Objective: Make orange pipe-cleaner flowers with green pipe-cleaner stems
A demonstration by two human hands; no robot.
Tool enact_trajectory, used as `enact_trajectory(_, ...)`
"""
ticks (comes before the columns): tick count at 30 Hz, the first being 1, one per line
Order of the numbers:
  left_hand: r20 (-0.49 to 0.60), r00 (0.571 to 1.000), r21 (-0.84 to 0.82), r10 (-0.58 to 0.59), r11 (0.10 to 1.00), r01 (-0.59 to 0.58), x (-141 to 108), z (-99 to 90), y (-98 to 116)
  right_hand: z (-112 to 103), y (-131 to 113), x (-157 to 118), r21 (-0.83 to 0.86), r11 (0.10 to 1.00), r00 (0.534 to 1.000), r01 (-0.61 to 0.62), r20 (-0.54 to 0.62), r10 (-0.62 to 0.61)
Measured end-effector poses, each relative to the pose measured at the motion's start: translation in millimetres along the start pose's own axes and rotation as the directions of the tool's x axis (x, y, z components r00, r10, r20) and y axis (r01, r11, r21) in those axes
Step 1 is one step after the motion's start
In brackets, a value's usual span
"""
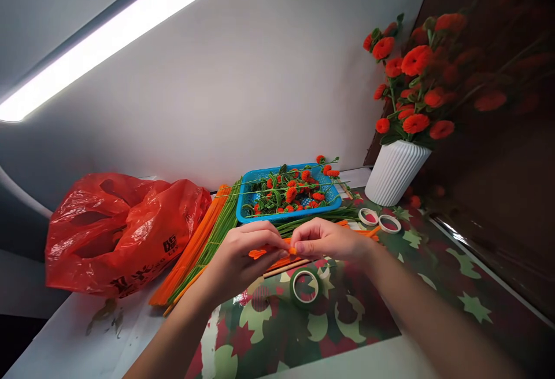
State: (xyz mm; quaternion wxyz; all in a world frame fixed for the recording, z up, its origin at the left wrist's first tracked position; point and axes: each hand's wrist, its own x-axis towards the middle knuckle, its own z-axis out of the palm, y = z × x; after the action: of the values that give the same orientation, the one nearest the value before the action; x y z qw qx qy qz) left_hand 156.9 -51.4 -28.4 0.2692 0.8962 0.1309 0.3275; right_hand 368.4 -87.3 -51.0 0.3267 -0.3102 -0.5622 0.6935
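My left hand (249,255) and my right hand (323,239) meet at the middle of the view, above the patterned mat (281,321). Between the fingertips of both hands is a small orange piece (293,250), pinched by the right thumb and fingers and held by the left fingertips. Most of it is hidden by the fingers. Just below the hands lies a roll of green tape (306,286). Orange stems (271,260) lie behind and under my hands.
A blue basket (286,216) of red flowers stands behind the hands. Orange (195,240) and green stems (221,223) lie left of it, beside a red plastic bag (125,229). At right are two tape rolls (389,224) and a white vase (395,174) of red flowers.
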Motion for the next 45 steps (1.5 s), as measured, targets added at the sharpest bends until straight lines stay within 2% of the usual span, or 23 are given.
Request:
enact_trajectory(7, 0.041, 0.999, 0.121, -0.035, 0.992, 0.030, 0, -2.6, 3, 2, 1, 0, -0.254, 0.967, 0.989, 0.026, -0.132, -0.061)
enact_trajectory(9, 0.055, 0.996, 0.184, -0.064, 0.982, 0.052, -1, -2.7, 3, 5, 0, -1, -0.355, 0.935, 0.980, 0.000, -0.187, -0.071)
enact_trajectory(11, 0.060, 0.994, 0.242, -0.096, 0.967, 0.079, -2, -2.0, 3, 10, 0, -2, -0.503, 0.864, 0.964, -0.009, -0.235, -0.126)
enact_trajectory(12, 0.061, 0.992, 0.267, -0.112, 0.959, 0.092, -2, -1.4, 3, 12, 0, -3, -0.597, 0.802, 0.951, -0.004, -0.251, -0.182)
enact_trajectory(14, 0.060, 0.989, 0.307, -0.134, 0.945, 0.110, -2, 0.5, 3, 16, 2, -2, -0.783, 0.622, 0.909, 0.019, -0.246, -0.337)
enact_trajectory(17, 0.037, 0.988, 0.359, -0.151, 0.924, 0.128, -1, 3.6, 3, 18, 8, 1, -0.947, 0.312, 0.825, 0.070, -0.121, -0.553)
enact_trajectory(20, 0.009, 0.986, 0.398, -0.165, 0.905, 0.148, -1, 5.5, 4, 17, 15, 4, -0.996, 0.039, 0.773, 0.075, 0.034, -0.633)
enact_trajectory(22, -0.002, 0.986, 0.408, -0.166, 0.900, 0.152, -1, 5.9, 4, 17, 17, 5, -0.997, -0.055, 0.765, 0.061, 0.082, -0.638)
enact_trajectory(23, -0.006, 0.988, 0.415, -0.157, 0.898, 0.145, -2, 5.9, 3, 18, 17, 5, -0.997, -0.050, 0.763, 0.058, 0.076, -0.642)
enact_trajectory(24, -0.010, 0.991, 0.429, -0.134, 0.895, 0.125, -2, 5.8, 2, 19, 15, 5, -0.999, -0.003, 0.760, 0.052, 0.041, -0.648)
enact_trajectory(26, -0.018, 0.999, 0.482, -0.044, 0.875, 0.047, -3, 5.4, 0, 20, 10, 2, -0.979, 0.200, 0.775, 0.032, -0.102, -0.624)
enact_trajectory(28, -0.011, 0.997, 0.554, 0.081, 0.830, -0.062, -4, 4.8, -1, 21, 3, -1, -0.880, 0.476, 0.830, 0.007, -0.260, -0.493)
enact_trajectory(30, -0.001, 0.980, 0.616, 0.201, 0.772, -0.157, -4, 4.4, -1, 20, -4, -4, -0.707, 0.707, 0.894, -0.019, -0.329, -0.305)
enact_trajectory(31, 0.001, 0.969, 0.639, 0.247, 0.746, -0.190, -3, 4.4, -1, 19, -6, -5, -0.609, 0.793, 0.917, -0.029, -0.331, -0.221)
enact_trajectory(33, -0.001, 0.952, 0.663, 0.307, 0.713, -0.229, -3, 4.7, 0, 18, -9, -5, -0.420, 0.906, 0.940, -0.045, -0.326, -0.105)
enact_trajectory(37, -0.013, 0.945, 0.633, 0.328, 0.734, -0.246, -3, 5.9, 2, 18, -12, -3, -0.193, 0.979, 0.941, -0.062, -0.337, -0.007)
enact_trajectory(45, 0.013, 0.941, 0.662, 0.338, 0.703, -0.262, -2, 7.4, 2, 13, -4, 2, 0.057, 0.993, 0.955, -0.099, -0.275, 0.111)
